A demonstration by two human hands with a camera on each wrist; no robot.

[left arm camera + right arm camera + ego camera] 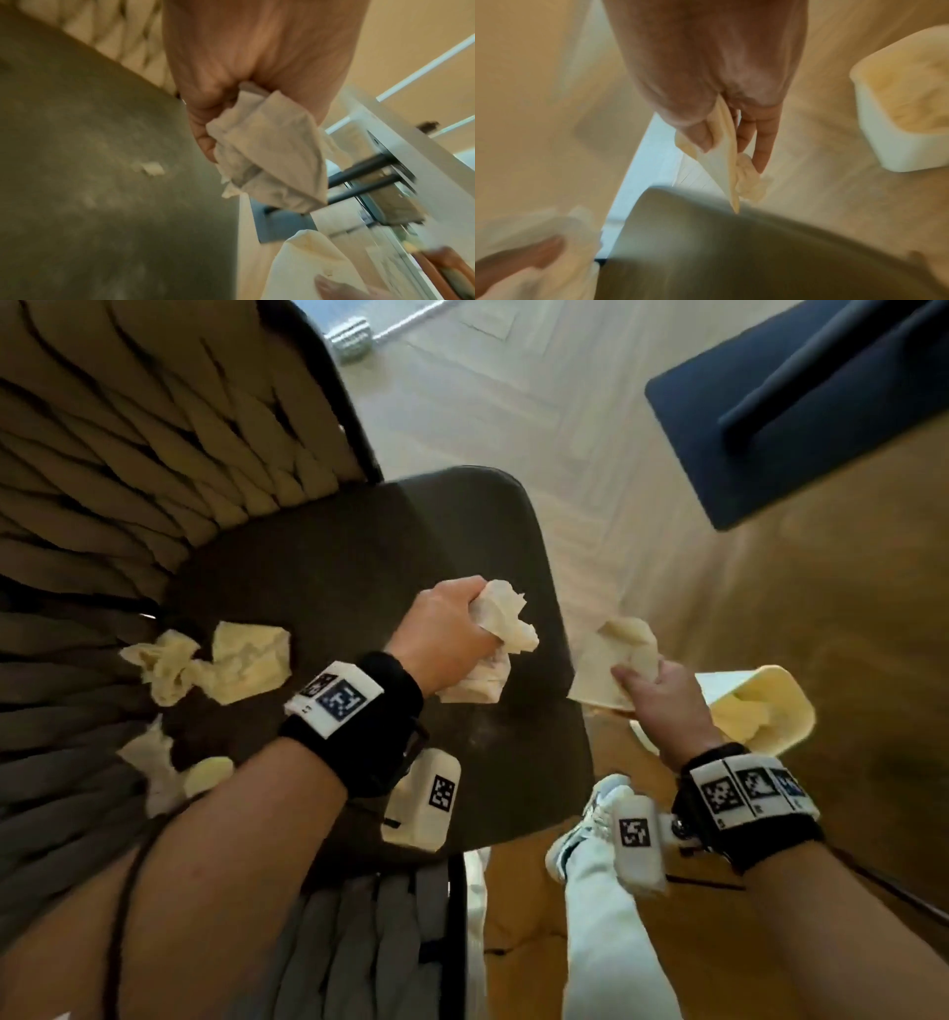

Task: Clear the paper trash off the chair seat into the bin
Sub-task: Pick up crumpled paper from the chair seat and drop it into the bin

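My left hand [452, 629] grips a crumpled wad of white paper [500, 629] just above the dark chair seat [359, 567], near its right edge; the left wrist view shows the wad [270, 162] bunched in my fist. My right hand [652, 690] pinches another piece of paper [611, 665] between thumb and fingers, past the seat's edge and left of the cream bin [770, 711] on the floor. The right wrist view shows that paper [721, 162] hanging from my thumb. Several crumpled papers [226, 665] still lie on the seat's left side, more [164, 762] nearer me.
The chair's woven beige backrest [128, 454] curves round the left. The bin [898, 101] holds paper inside. A dark blue furniture piece [801, 403] stands at the upper right on the wooden floor. My leg and shoe [590, 839] are between chair and bin.
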